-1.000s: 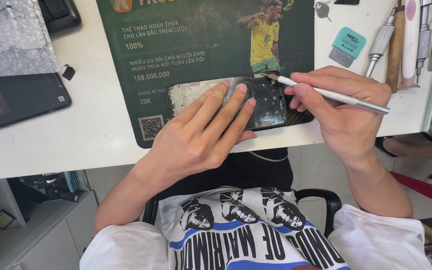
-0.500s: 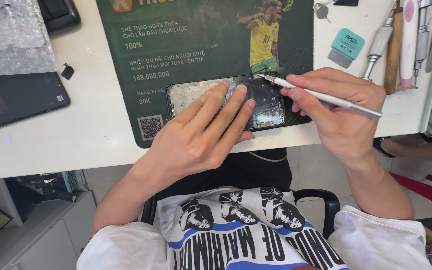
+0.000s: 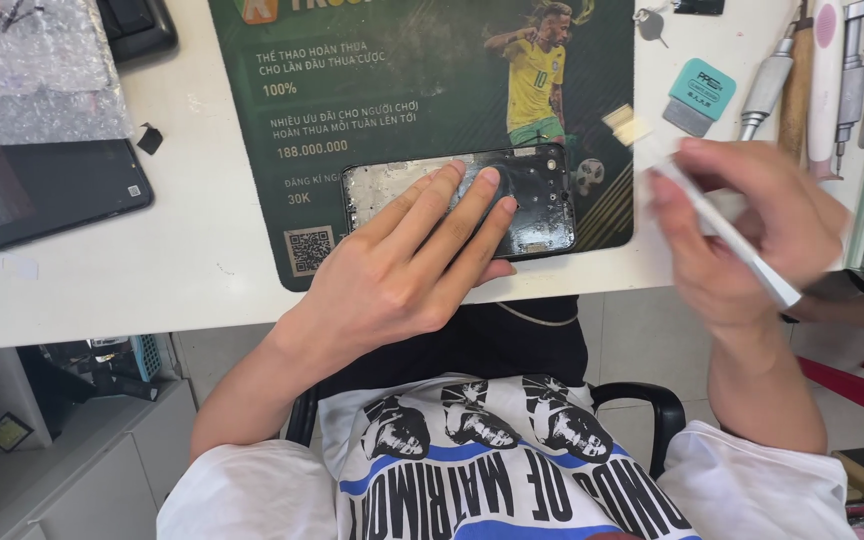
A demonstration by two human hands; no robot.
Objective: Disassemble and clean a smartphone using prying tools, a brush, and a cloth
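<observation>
White desk [image 3: 192, 260] carries a dark green printed rubber mat [image 3: 422, 110]. Nearest its front edge lies an opened black phone housing [image 3: 542, 190], pinned flat by left hand [image 3: 412, 270], fingers released. Right hand [image 3: 752, 240] beside the mat, fingers grasping a thin white-handled tool [image 3: 727, 240], blurred.

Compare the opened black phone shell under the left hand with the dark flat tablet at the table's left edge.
The opened black phone shell lies on the green printed mat, its pale, worn inside showing; the dark flat tablet lies on the bare white table, its face smooth and closed. The left hand presses on the shell; nothing touches the tablet. The tablet looks larger. Both lie flat.
</observation>
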